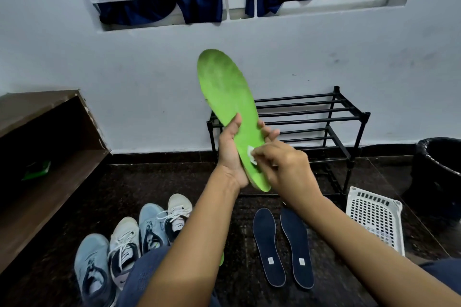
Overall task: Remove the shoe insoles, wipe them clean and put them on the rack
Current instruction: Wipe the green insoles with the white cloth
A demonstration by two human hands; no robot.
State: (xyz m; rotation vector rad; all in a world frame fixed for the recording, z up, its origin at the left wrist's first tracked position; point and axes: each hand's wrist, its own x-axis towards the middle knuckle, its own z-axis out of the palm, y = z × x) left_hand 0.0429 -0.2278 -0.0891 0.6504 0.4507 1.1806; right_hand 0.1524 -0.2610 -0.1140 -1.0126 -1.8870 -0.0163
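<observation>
My left hand (230, 157) grips the heel half of a green insole (224, 87), which stands upright in front of me with its toe pointing up. My right hand (282, 164) pinches a small white wipe (251, 154) against the insole's heel end. Two dark blue insoles (283, 247) lie side by side on the floor below my right arm. A sliver of another green insole (221, 259) peeks out under my left forearm. The black metal rack (319, 119) stands against the wall right behind the held insole.
Several sneakers (139, 237), light blue and white, sit in a row on the dark floor at lower left. A white plastic basket (376, 217) lies at right, with a black bin (439, 169) beyond it. A wooden shelf unit (45, 147) fills the left side.
</observation>
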